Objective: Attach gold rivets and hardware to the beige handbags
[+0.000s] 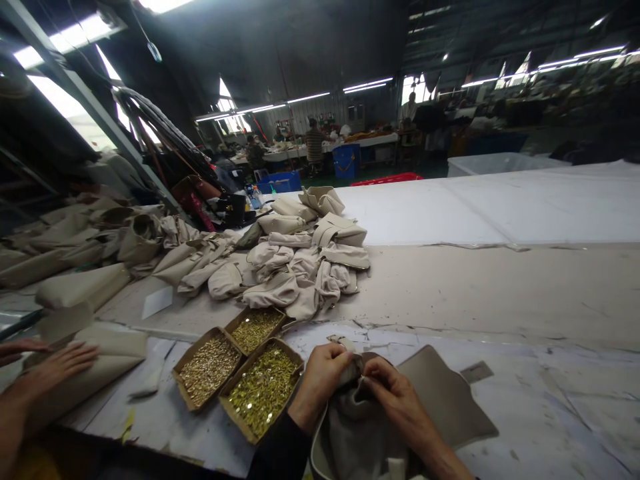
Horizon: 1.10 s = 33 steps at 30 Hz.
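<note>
At the counter, the left hand and right hand pinch the top edge of a beige bag piece, fingers closed on it. Fitting appears underway; the brass hardware boxes lie just left of the fingers, likely the next reach.

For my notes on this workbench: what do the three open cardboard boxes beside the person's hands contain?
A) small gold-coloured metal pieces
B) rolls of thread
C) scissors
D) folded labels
A: the three cardboard boxes are filled with small shiny gold-coloured metal pieces, just beside the left hand.
</note>
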Motion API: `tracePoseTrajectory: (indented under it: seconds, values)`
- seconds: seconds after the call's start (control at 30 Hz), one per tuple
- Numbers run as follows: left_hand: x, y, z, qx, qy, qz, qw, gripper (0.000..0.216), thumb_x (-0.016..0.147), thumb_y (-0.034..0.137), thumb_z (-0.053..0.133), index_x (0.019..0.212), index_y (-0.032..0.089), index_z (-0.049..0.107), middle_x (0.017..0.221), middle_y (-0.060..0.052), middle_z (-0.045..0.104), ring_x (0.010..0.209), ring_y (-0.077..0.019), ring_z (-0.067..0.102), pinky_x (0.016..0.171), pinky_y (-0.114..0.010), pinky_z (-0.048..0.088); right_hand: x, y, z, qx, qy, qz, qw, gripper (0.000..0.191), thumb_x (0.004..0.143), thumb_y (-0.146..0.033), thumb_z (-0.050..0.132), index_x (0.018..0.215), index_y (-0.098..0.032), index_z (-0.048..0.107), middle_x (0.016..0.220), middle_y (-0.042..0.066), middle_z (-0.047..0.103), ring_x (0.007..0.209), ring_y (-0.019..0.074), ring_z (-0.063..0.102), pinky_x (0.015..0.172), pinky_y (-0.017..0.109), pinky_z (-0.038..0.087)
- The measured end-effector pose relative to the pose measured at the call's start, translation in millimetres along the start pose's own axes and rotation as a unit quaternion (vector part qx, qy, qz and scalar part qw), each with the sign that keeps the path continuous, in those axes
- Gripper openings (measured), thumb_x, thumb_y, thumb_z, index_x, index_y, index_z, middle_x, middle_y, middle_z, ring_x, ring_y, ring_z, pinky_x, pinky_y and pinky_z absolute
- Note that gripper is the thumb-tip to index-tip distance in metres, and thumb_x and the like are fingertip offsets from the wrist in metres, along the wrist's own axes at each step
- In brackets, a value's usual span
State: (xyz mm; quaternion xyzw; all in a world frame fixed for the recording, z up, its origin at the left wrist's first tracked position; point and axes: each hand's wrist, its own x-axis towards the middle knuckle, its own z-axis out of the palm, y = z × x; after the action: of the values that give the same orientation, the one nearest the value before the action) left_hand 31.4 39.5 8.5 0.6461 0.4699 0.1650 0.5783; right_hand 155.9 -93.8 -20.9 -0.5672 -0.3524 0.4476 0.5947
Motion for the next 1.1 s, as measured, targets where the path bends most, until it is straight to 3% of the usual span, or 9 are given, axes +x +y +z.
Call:
tracePoseTrajectory:
  seconds: [0.43, 0.67, 1.1]
  values:
    - [-15, 3, 5, 0.027, 0.005, 0.019, 0.999, 0.038, 0.073, 0.052, 0.072, 0.061, 0.017, 0.064, 0.061, 0.000, 0.058, 0.068, -0.0169, 0.051, 0.059, -0.026, 0.034, -1, 2, 7, -0.033, 0.092, -0.078, 0.992, 0.028, 0.090, -0.051, 0.073, 0.083, -0.025, 0.077, 0.083, 0.003, 0.061, 0.083, 0.0230, 0.059, 0.077, 0.033, 0.048]
    - [-16, 5, 9, -0.025, -0.005, -0.001, 1.000, 0.035, 0.068, 0.050, 0.073, 0.059, 0.018, 0.063, 0.061, 0.000, 0.055, 0.065, -0.0161, 0.047, 0.058, -0.027, 0.033, -3, 12, -1, -0.027, 0.069, -0.080, 0.994, 0.023, 0.091, -0.047, 0.073, 0.083, -0.026, 0.076, 0.085, 0.003, 0.060, 0.083, 0.0227, 0.058, 0.076, 0.033, 0.047]
    - [-19, 9, 12, -0.014, -0.008, 0.006, 1.000, 0.029, 0.069, 0.043, 0.069, 0.059, 0.017, 0.062, 0.060, 0.001, 0.051, 0.064, -0.0143, 0.044, 0.057, -0.026, 0.030, -5, 11, -1, -0.016, 0.083, -0.084, 0.993, 0.020, 0.090, -0.043, 0.075, 0.080, -0.026, 0.076, 0.083, 0.002, 0.059, 0.082, 0.0211, 0.057, 0.075, 0.030, 0.047]
